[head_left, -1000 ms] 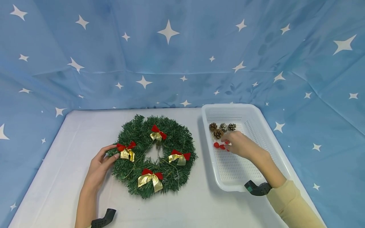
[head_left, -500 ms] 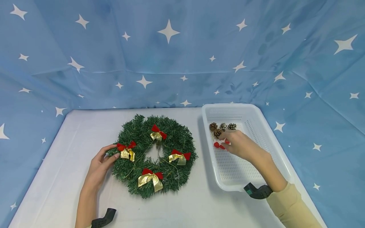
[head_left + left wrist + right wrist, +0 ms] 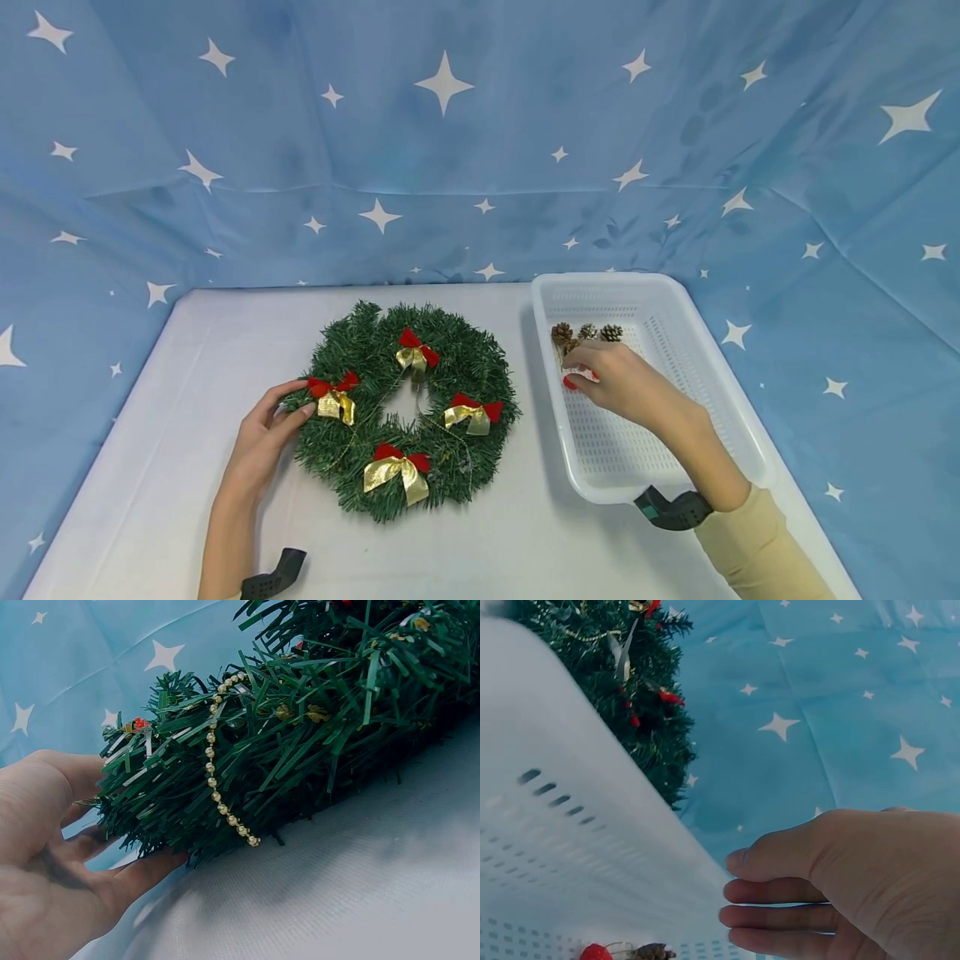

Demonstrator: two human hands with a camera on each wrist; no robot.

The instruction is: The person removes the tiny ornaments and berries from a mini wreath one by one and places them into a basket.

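Note:
A green wreath (image 3: 480, 367) with several red-and-gold bows lies on the white table. My left hand (image 3: 255, 442) holds its left edge, thumb and fingers on either side; a string of gold beads (image 3: 211, 761) hangs on the wreath nearby. Inside the white plastic basket (image 3: 622, 467), my right hand (image 3: 626, 383) reaches down with thumb and fingertips close together, nothing visible between them. Those fingertips overlap small brown pine cones (image 3: 611, 332) and small red balls (image 3: 569, 382) in the head view, partly hiding them. In the right wrist view a red ball (image 3: 596, 952) with thin wire lies low.
A blue cloth (image 3: 450, 167) with white stars hangs behind the table and along both sides. The basket's raised rim (image 3: 551, 400) stands between my right hand and the wreath. White tabletop (image 3: 420, 558) runs in front of the wreath.
My right hand has shifted slightly left within the basket, now covering more of the red balls and the nearest pine cone. The left hand and wreath stay where they were.

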